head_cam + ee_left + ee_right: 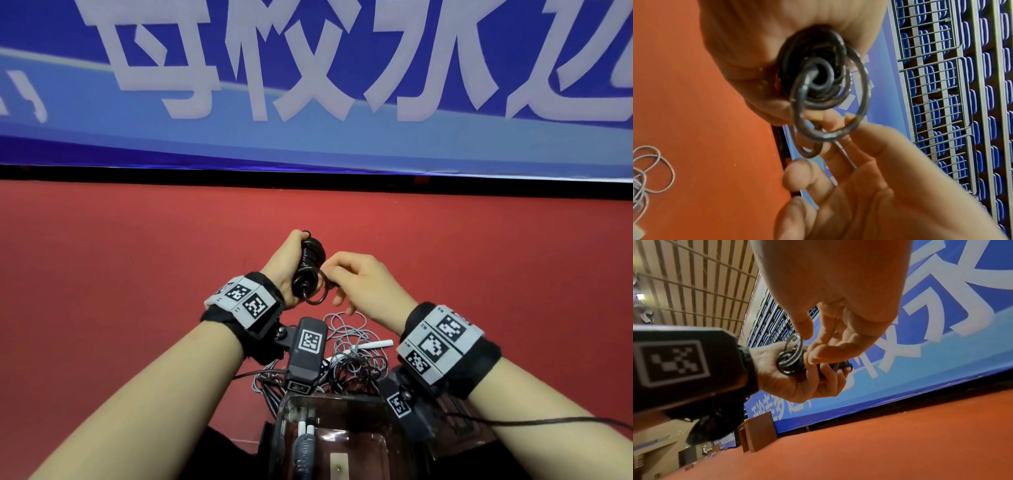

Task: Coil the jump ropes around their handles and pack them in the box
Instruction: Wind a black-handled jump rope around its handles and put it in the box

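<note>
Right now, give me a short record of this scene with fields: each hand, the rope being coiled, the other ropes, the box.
left hand: grips the black jump rope, coils wound round its handles
right hand: pinches the last loose loop of the black rope at the lower end of the coil
black rope state: mostly coiled, one loop loose
other ropes: grey and dark tangle on the red floor, uncoiled
box: clear, near the person, some handles inside
backdrop: blue banner

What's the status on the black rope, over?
Left hand grips black coiled rope. Right hand pinches its last loop. Grey rope loose on floor. Nothing blocking.
</note>
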Motion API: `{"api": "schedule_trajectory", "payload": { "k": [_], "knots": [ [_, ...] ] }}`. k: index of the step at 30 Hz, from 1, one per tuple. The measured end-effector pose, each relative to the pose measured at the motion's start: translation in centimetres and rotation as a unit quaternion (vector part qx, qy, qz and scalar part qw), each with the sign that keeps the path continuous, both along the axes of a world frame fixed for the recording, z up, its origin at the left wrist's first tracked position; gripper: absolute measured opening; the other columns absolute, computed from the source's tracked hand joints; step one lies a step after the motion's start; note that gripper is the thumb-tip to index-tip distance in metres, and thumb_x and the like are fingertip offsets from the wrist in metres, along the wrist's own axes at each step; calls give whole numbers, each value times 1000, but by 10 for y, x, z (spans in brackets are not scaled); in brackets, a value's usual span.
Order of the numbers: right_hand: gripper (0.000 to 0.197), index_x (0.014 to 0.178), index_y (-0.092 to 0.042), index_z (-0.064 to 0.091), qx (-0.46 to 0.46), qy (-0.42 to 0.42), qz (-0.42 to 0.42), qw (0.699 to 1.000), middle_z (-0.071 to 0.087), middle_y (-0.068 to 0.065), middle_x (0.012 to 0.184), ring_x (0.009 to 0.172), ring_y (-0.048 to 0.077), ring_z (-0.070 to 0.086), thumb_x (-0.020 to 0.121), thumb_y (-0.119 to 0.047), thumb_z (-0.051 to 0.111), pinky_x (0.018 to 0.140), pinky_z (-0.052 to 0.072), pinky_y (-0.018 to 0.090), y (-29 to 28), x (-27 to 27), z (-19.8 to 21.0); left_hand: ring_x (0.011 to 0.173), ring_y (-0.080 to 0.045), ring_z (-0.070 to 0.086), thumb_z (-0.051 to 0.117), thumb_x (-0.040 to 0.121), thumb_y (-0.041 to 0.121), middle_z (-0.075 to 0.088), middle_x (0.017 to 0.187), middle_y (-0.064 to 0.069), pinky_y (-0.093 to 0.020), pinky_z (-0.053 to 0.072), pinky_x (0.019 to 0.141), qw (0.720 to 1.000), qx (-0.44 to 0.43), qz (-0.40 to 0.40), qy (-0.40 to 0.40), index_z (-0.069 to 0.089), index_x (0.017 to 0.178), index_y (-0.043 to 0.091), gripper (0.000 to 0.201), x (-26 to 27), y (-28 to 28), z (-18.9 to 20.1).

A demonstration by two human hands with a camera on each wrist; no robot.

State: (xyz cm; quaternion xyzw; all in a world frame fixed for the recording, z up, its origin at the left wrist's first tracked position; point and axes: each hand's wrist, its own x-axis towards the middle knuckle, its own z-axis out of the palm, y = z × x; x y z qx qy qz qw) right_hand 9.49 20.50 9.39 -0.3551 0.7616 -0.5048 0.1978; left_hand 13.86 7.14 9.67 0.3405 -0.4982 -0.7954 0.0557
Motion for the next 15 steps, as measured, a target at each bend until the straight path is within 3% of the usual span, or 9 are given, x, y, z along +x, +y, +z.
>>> {"api": "schedule_trajectory", "payload": {
  "k": [5,8,12,15],
  "knots": [
    [15,88,-19,63,-25,-18,40,999,65,2,82,59,12,59,94,-31,56,52,50,32,0,5,5,34,-17,43,43,95,41,40,58,-4,-17,39,37,997,-1,67,25,43,79,11,34,-2,-3,-1],
    [21,93,-18,56,-28,45,35,998,66,1,87,56,9,57,86,-33,69,53,48,27,-2,10,1,44,-20,45,45,94,41,41,63,-4,-26,42,48,988,-24,147,42,45,80,13,31,-6,-4,-3],
    [25,91,-21,54,-23,115,-8,993,59,-9,70,51,8,48,80,-31,74,51,39,20,-4,9,-4,52,-22,43,45,95,40,40,67,-4,-30,41,54,979,-14,194,52,46,83,12,31,-10,1,-2],
    [19,84,-16,58,-12,86,1,996,57,-8,65,50,10,49,81,-28,74,52,45,26,-5,3,-1,44,-20,44,46,95,42,39,64,-3,-25,41,48,984,-20,172,46,45,85,12,32,-11,0,-3]
  ]
}}
